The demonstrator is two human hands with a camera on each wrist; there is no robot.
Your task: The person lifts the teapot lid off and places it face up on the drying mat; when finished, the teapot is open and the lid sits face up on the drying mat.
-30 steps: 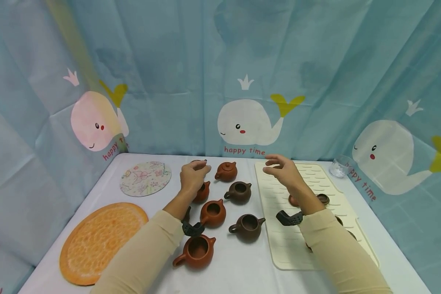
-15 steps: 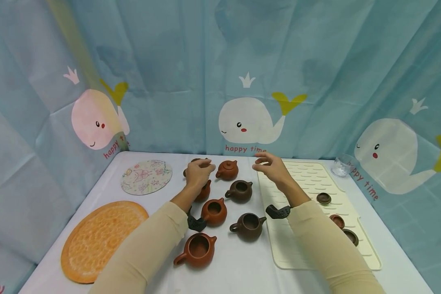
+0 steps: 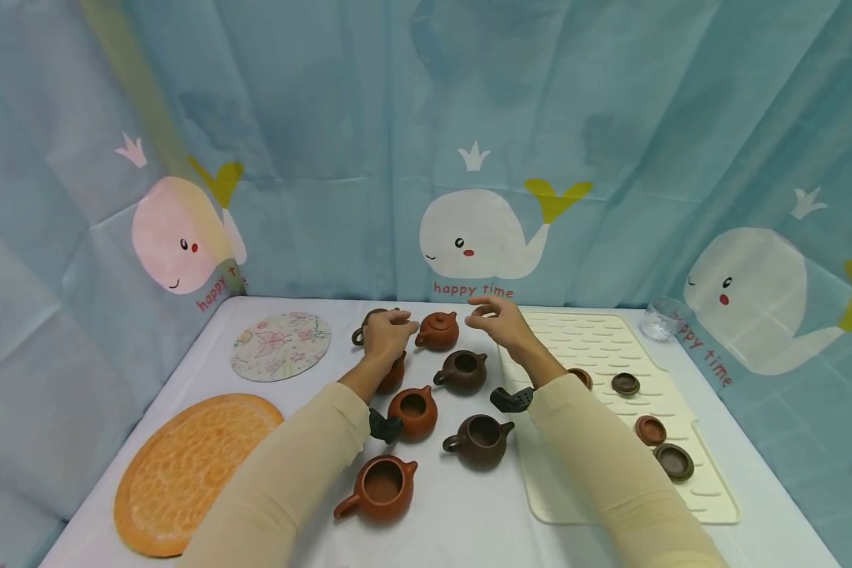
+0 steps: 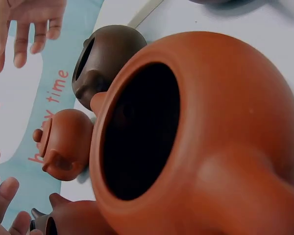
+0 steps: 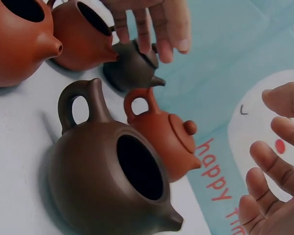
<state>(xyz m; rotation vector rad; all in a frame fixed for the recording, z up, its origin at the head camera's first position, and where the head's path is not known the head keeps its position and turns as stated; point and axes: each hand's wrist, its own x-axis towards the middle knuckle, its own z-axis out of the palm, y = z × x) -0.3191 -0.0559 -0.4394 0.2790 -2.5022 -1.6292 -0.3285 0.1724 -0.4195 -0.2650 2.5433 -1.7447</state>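
Note:
At the back of the table stands a small red-brown clay teapot with its lid on [image 3: 438,330]. My left hand [image 3: 386,335] hovers just left of it, fingers loosely bent with nothing in them. On the other side, my right hand [image 3: 500,325] is raised with bent fingers apart from the thumb, also holding nothing. Partly behind the left hand is a dark lidded teapot [image 5: 131,67]. Nearer me are lidless teapots: a dark brown one [image 3: 464,371], another dark one [image 3: 480,442], and red-brown ones, including a middle one [image 3: 413,412] and a front one [image 3: 382,489].
A cream ridged mat [image 3: 561,489] lies to the right, bearing several loose lids, among them a dark lid [image 3: 674,461] and a red-brown lid [image 3: 650,430]. A clear glass cup [image 3: 660,319] stands at the back right. Two round mats, floral [image 3: 281,347] and orange [image 3: 195,473], lie left.
My right hand has moved left from over the cream mat toward the lidded red-brown teapot, uncovering lids on the mat. My left hand has shifted slightly right, showing more of the dark teapot.

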